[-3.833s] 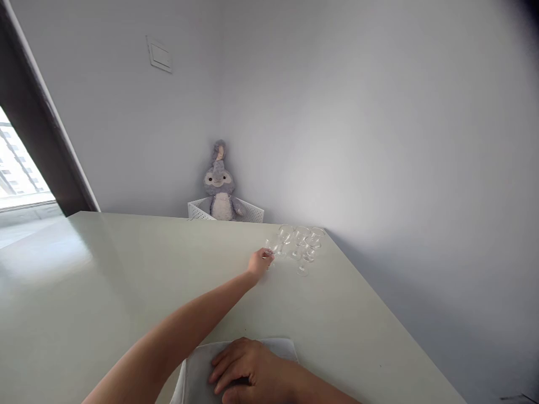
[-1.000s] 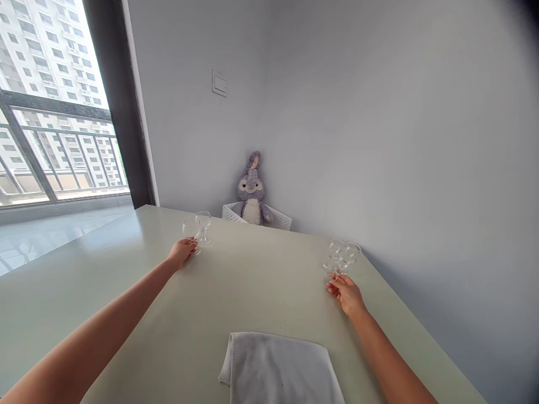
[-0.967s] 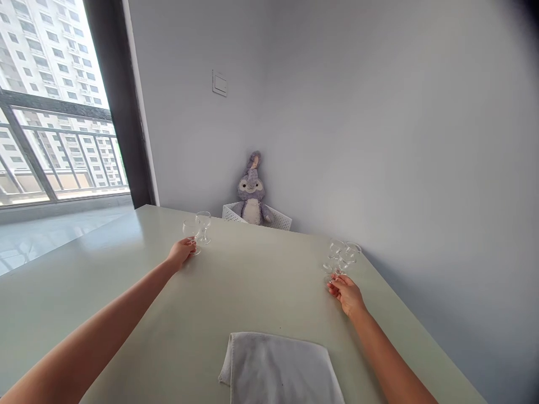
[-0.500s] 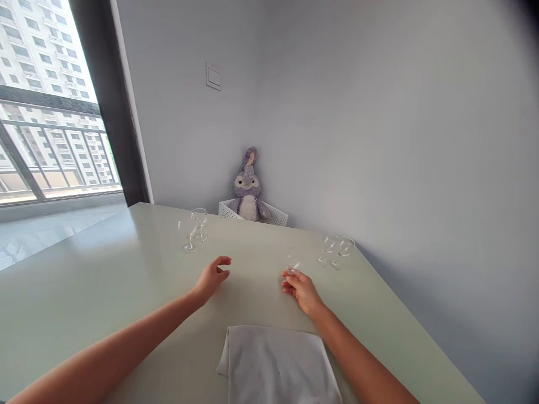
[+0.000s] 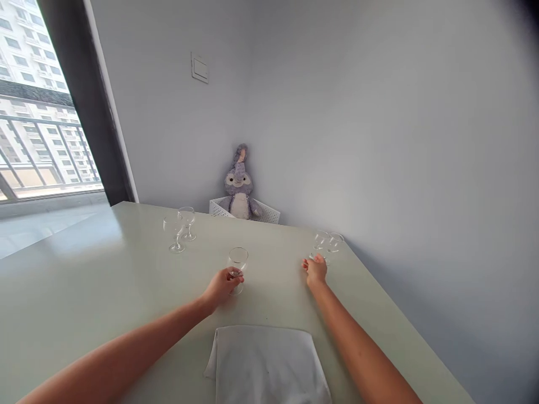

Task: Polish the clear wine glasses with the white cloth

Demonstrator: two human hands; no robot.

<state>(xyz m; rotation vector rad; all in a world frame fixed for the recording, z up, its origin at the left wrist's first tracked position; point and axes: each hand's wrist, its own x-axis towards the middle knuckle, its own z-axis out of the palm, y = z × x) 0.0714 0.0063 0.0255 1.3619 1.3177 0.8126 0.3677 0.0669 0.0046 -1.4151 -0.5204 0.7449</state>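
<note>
My left hand is closed around the stem of a clear stemmed glass, which stands upright close to the table surface; I cannot tell if its foot touches. My right hand reaches to two more stemmed glasses at the right, one just beyond its fingertips and another beside that one. Its thumb and fingers look apart, and they partly hide the lower parts of these glasses. On the left, two further stemmed glasses, a nearer one and a farther one, stand close together.
A folded grey cloth lies at the near edge of the pale table. Past the far edge, a plush rabbit sits in a white perforated basket. A grey wall runs along the right; a window is at left.
The glass that was in my right hand is now in my left hand. My right hand has moved right and away from me to the right pair. The view has shifted slightly right.
</note>
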